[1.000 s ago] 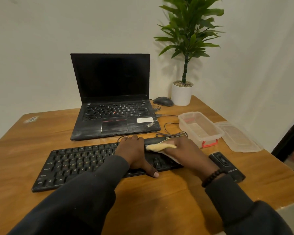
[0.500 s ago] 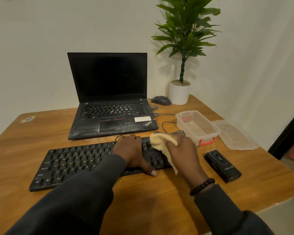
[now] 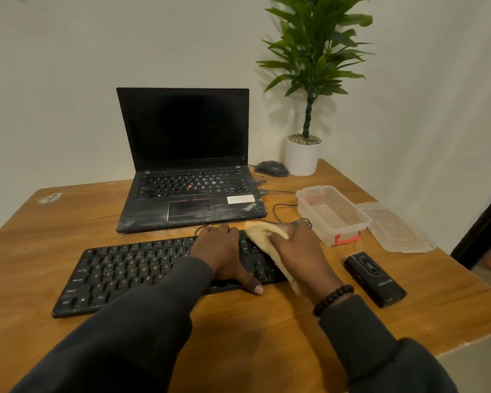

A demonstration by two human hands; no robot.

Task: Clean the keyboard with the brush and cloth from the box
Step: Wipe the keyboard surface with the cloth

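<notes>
Head view looks down at a brown worktop point(image 3: 68, 217). On the left side lies the black keyboard point(image 3: 131, 273), near the person. Far behind it stands an open laptop point(image 3: 187, 171) with a dark screen. The left hand point(image 3: 224, 253) lies flat on the right part of the keyboard, its fingers spread and gripping nothing. I think it presses down so the keyboard does not slide. Just to the right, the right hand point(image 3: 301, 256) has its fingers closed on a yellow cloth point(image 3: 264, 236), which touches the right end of the keyboard. It looks like the wiping step. Farther right sits the clear box point(image 3: 332, 214), open, with its lid point(image 3: 394, 228) laid beside it. A small black gadget point(image 3: 374, 279) lies near the right edge. I cannot see the brush anywhere.
</notes>
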